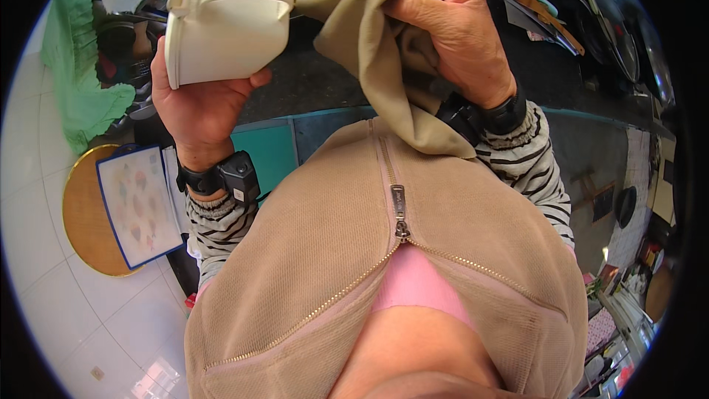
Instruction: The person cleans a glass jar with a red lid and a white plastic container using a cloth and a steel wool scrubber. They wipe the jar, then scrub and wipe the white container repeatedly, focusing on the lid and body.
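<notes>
My left hand (202, 102) holds up a cream-white plastic container (230, 33) from below and from its left side. The container has a raised rim along its top and a clip-like part at its upper left corner. In my right hand (460, 33) is a bunched olive-brown cloth (376, 39), pinched between thumb and fingers. One end of the cloth hangs down in front of my jacket (316, 221), and its upper left edge comes close to the container's right side. The fingers behind the container and inside the cloth's folds are hidden.
A dark countertop (310, 88) runs beneath both hands. Pans (615, 39) and a wooden-handled knife (548, 16) lie at the upper right. A green cloth (77, 77) hangs at the left, above a round wooden stool (88, 210) and a blue-framed board (141, 205).
</notes>
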{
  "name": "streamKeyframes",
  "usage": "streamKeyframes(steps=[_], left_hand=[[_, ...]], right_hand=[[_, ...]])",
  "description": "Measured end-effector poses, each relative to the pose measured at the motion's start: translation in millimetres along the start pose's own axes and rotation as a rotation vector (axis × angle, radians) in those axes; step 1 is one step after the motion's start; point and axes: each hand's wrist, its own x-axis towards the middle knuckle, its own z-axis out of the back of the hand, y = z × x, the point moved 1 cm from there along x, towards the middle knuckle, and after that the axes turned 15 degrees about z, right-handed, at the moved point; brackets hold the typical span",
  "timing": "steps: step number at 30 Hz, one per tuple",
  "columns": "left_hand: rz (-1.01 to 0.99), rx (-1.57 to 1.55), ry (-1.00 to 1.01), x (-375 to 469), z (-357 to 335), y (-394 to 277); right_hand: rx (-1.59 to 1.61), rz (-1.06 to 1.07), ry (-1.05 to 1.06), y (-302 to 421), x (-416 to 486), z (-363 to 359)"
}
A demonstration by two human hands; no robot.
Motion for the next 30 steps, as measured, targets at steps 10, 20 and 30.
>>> streamKeyframes(steps=[10, 20, 30], left_hand=[[0.181, -0.011, 0.038, -11.2, -27.2, 6.1], [0.204, 0.106, -0.088, 12.0, -48.7, 21.2], [0.202, 0.077, -0.049, 9.3, -53.5, 9.0]], right_hand=[[-0.187, 0.275, 0.455, -4.3, -2.8, -15.2], [-0.867, 0.7, 0.459, 24.6, -22.2, -6.0], [-1.261, 0.86, 0.432, 20.7, -2.1, 26.3]])
